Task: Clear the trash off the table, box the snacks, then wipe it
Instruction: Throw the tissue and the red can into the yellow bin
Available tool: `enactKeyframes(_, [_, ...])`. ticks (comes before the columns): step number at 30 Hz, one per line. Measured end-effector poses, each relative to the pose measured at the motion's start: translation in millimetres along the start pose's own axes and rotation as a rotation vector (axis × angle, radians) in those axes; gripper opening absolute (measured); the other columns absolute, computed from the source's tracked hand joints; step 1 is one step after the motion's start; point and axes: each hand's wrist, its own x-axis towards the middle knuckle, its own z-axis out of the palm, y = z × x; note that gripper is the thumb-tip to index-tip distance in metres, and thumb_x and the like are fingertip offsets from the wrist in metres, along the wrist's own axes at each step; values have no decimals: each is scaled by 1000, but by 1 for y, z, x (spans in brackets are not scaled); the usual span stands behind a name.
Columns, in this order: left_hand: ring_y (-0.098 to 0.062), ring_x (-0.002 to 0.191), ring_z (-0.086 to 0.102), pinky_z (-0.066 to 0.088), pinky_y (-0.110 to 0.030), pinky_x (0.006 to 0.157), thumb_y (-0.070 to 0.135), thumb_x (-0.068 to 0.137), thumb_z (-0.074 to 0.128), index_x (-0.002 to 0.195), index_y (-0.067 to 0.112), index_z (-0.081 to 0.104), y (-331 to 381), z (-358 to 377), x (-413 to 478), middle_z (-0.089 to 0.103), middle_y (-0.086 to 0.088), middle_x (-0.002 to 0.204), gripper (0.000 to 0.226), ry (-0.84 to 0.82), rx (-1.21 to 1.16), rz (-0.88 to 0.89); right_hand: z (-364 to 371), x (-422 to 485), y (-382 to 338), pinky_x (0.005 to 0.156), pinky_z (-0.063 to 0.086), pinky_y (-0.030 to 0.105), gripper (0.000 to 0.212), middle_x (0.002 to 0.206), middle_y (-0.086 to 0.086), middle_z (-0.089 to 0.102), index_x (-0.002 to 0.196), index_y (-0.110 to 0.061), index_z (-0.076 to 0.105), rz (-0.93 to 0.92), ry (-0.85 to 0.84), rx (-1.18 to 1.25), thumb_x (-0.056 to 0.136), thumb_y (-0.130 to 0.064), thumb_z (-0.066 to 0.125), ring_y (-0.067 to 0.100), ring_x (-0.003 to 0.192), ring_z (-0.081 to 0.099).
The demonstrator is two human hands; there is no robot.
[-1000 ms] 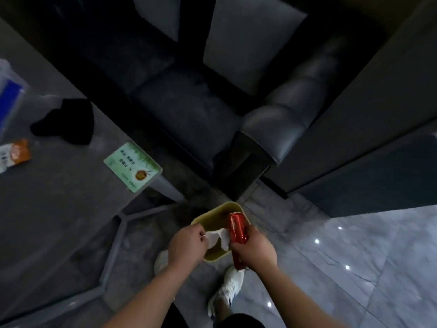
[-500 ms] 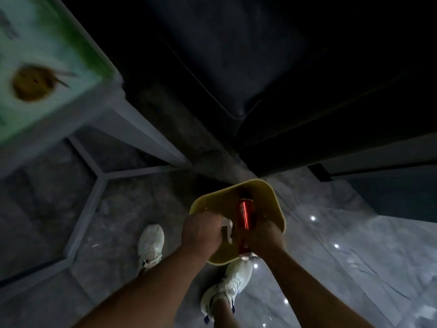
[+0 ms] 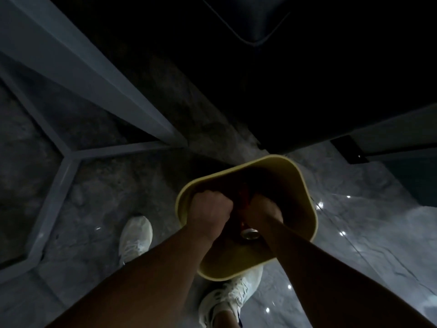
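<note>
A yellow trash bin [image 3: 305,185] stands on the floor in front of my feet. Both my hands are lowered into its mouth. My left hand [image 3: 210,209] is a closed fist; the white tissue it held in the earlier frames is hidden inside it now. My right hand [image 3: 264,209] is closed around a red drink can [image 3: 246,223], whose silver end [image 3: 250,233] points back toward me. The can is tilted down into the bin between my two hands.
The grey table frame [image 3: 99,76] runs diagonally at upper left, with its base bars [image 3: 54,185] on the floor. A dark sofa [image 3: 307,67] fills the upper right. My white shoes [image 3: 134,237] stand on the glossy marble floor [image 3: 378,256].
The view has dropped closer to the bin, and the tabletop has left the frame. Both hands have gone deeper into the bin with the can and the tissue.
</note>
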Motion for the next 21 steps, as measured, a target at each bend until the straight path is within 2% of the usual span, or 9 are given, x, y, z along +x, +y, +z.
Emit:
enactKeyframes(2, [-12,66,56,45,-27,61,27,96,53,74,21,57,-1,10,5,57,2,69,23,-38,-8,12,4,7,4,88,47,35,31,115,9,62,119,-15,57,-54,-25,-91,100,-38,50,26,105,59])
enactKeyframes(3, [-13,68,58,47,-27,62,28,97,53,78,20,59,-2,14,6,60,1,73,21,-48,-3,19,6,9,4,87,48,32,33,124,12,60,125,-12,56,-77,-38,-139,101,-35,49,28,113,58])
enactKeyframes(5, [-14,73,61,51,-29,66,27,97,53,84,20,62,-4,21,7,64,-1,81,18,-41,14,34,11,18,7,89,48,32,36,129,14,58,130,-10,53,-94,-50,-206,102,-32,48,29,119,56])
enactKeyframes(7, [-18,79,61,53,-33,70,25,96,53,89,20,62,-5,23,5,64,-3,89,13,-23,51,56,13,23,4,91,45,36,38,126,13,58,130,-11,53,-66,-45,-217,101,-35,49,29,116,57])
enactKeyframes(10, [-25,88,60,47,-36,70,22,95,51,97,19,62,-6,16,-1,61,-8,101,11,19,118,79,13,23,2,73,43,35,35,96,3,56,117,-19,57,33,-16,-64,94,-45,56,21,87,56])
enactKeyframes(12, [-29,94,58,45,-39,76,21,94,48,102,17,60,-5,5,-7,60,-10,107,15,44,134,87,7,15,3,70,47,35,29,83,-3,51,109,-25,58,53,44,64,89,-46,62,17,78,54])
enactKeyframes(15, [-30,102,55,43,-42,83,29,92,50,110,18,57,-6,-16,-20,57,-10,114,23,62,134,94,-6,-9,8,77,51,33,34,102,-4,62,117,-31,57,-45,106,86,86,-42,67,14,88,58])
enactKeyframes(18, [-28,107,53,44,-41,86,38,89,54,115,19,54,-8,-40,-36,54,-9,118,32,44,103,94,-24,-37,10,75,48,29,45,115,-3,61,129,-29,52,-138,87,38,88,-37,68,12,88,53])
enactKeyframes(21, [-28,108,53,43,-41,88,42,88,53,119,19,52,-6,-74,-62,52,-8,120,38,10,98,85,-45,-73,7,80,48,30,54,126,1,58,138,-26,46,-163,70,37,90,-43,64,18,104,58])
